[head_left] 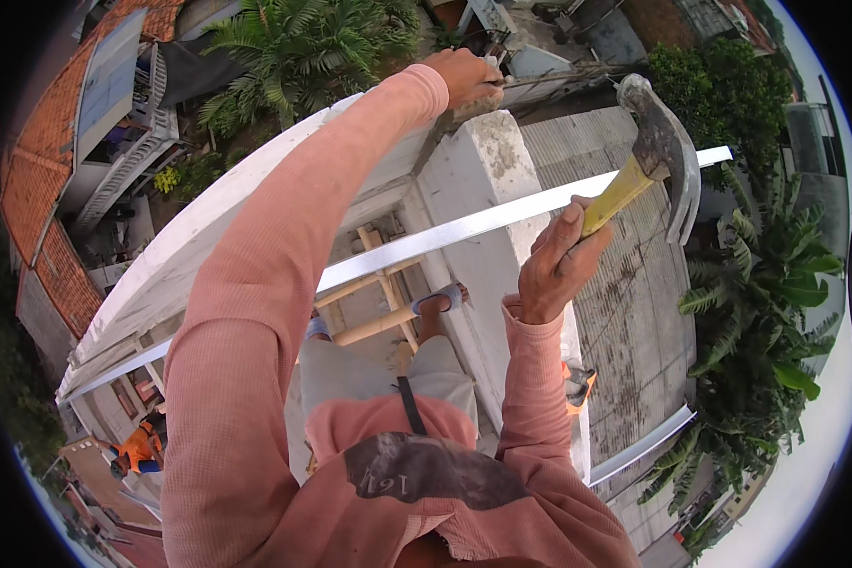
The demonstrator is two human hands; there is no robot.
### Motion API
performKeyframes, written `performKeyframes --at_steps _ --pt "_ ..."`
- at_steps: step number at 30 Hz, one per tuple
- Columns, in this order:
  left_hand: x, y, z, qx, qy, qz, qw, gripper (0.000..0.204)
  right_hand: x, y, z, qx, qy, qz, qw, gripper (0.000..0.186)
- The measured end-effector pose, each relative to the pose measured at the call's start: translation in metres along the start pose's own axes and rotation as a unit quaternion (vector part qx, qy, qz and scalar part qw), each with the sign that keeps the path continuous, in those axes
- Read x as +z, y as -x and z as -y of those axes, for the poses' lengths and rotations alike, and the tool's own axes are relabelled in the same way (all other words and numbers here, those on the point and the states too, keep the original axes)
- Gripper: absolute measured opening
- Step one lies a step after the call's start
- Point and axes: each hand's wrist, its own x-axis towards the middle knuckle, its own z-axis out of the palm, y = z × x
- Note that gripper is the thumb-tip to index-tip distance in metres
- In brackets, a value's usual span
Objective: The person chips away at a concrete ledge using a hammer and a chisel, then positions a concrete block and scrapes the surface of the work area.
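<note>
My right hand [563,257] is closed around the yellow handle of a claw hammer [651,156]. The worn steel head points up and away, above a long pale metal bar [445,230]. With the arm stretched far forward, my left hand [466,80] is at the far end of a rough white masonry wall [490,151]. Its fingers are curled together at the wall's top corner; what they hold, if anything, is too small to make out. The metal bar runs slantwise across the wall top and passes under my left forearm.
Below me, my sandalled feet stand by wooden poles [374,327] forming a scaffold. Corrugated roofing [606,312] lies right of the wall. An orange-and-black object [577,383] sits near my right elbow. A person in orange [142,445] is far below at left. Palms [308,62] grow beyond.
</note>
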Motion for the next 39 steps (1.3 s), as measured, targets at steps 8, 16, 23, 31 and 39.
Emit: performKeyframes --at_steps 8,16,23,31,39 --pt "0.010 0.011 0.008 -0.018 -0.049 0.011 0.999 0.041 0.013 -0.008 -0.002 0.041 0.065 0.074 0.994 0.025" --pt "0.030 -0.004 -0.008 0.114 -0.093 0.029 0.989 0.039 -0.005 0.006 0.010 0.138 -0.099 -0.010 0.985 0.030" --pt "0.032 -0.035 -0.024 0.126 -0.160 0.119 0.972 0.041 0.004 0.020 -0.004 0.238 -0.146 -0.023 0.960 0.033" --pt "0.046 -0.071 0.034 0.293 -0.060 0.042 0.953 0.034 0.040 0.029 -0.026 0.227 -0.030 0.051 0.972 0.035" --pt "0.039 -0.077 0.007 0.222 -0.141 0.130 0.956 0.035 0.046 0.036 -0.037 0.205 -0.039 -0.067 0.976 0.030"
